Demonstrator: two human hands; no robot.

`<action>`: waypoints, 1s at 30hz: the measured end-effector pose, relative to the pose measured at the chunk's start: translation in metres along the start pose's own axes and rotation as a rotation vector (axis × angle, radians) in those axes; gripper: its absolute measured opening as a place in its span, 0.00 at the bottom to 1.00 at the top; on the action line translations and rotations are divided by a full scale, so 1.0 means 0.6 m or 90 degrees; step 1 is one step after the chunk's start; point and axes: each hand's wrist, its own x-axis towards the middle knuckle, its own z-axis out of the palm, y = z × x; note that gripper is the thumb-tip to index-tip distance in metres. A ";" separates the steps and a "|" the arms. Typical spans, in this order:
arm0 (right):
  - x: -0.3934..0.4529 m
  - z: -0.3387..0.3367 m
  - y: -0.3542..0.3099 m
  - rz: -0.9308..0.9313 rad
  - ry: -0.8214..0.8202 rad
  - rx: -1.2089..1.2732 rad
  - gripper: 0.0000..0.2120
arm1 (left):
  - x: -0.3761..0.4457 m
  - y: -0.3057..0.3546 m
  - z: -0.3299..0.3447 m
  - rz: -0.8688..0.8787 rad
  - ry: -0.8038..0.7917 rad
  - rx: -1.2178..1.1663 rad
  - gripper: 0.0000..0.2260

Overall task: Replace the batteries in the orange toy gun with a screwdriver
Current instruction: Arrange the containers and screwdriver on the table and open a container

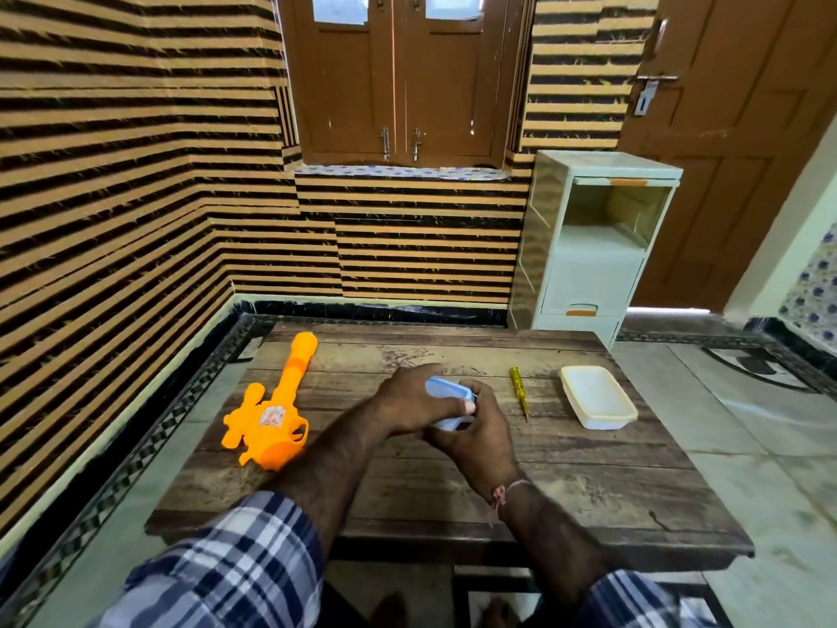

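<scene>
An orange toy gun (271, 414) lies on the left part of the wooden table (566, 469), its barrel pointing away from me. A yellow-handled screwdriver (519, 391) lies right of centre, tip toward me. Both hands meet at the table's middle around a small light-blue box with a lid (446, 392). My left hand (421, 401) grips it from above and the left. My right hand (475, 435) cups it from below and the right. What the box holds is hidden.
A white open plastic container (597, 397) sits right of the screwdriver. Beyond the table's far right corner stands a pale plastic drawer cabinet (589, 247). Striped walls close in on the left and behind. The tiled floor is to the right.
</scene>
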 end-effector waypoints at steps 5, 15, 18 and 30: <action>0.004 0.000 -0.004 -0.001 -0.015 0.053 0.31 | 0.003 0.008 -0.002 0.045 0.026 -0.059 0.36; 0.002 0.007 0.000 0.023 0.015 0.031 0.25 | -0.011 0.040 -0.008 0.038 0.021 0.035 0.30; 0.000 0.012 -0.008 0.018 0.015 0.057 0.27 | -0.011 0.046 -0.003 0.041 0.055 0.068 0.23; 0.021 0.026 -0.011 0.039 0.107 -0.029 0.07 | -0.035 0.091 0.014 0.097 0.133 0.383 0.27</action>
